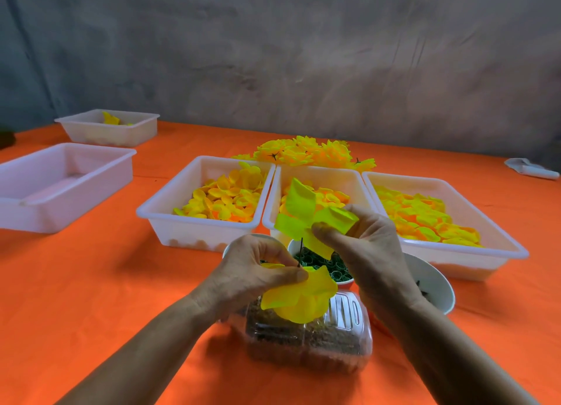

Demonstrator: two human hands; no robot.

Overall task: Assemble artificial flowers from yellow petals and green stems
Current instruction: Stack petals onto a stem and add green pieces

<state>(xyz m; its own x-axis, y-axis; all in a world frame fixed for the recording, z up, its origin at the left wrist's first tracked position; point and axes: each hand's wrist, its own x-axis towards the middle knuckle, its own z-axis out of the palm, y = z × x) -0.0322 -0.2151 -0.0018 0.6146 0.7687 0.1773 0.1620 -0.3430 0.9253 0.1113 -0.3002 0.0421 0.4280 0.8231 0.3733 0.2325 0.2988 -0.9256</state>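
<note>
Hands meet over the middle of the orange counter, each busy with yellow fabric. The left hand has its fingers curled in a tight grip, thumb and fingertips pinching a thin dark stem that stands upright above them, with a cluster of yellow petals already gathered at its base and hanging below the hand. The right hand pinches a larger yellow petal piece between thumb and forefinger, its grip closed on the fabric near the top of the stem; the lobes of this piece fan out up and to both sides. Directly beneath the hands sits a clear plastic box of brownish bits. Behind it a small white cup holds green ring-like parts, and a white bowl to the right shows a few dark pieces inside. Farther back, three white trays stand side by side, the left tray, the middle tray and the right tray, all filled with loose yellow-orange petals. Beyond them lies a heap of finished yellow flowers. At the far left are an empty-looking white tray and a smaller tray with a yellow piece in it. A pale object, too blurred to identify, lies at the far right edge.
</note>
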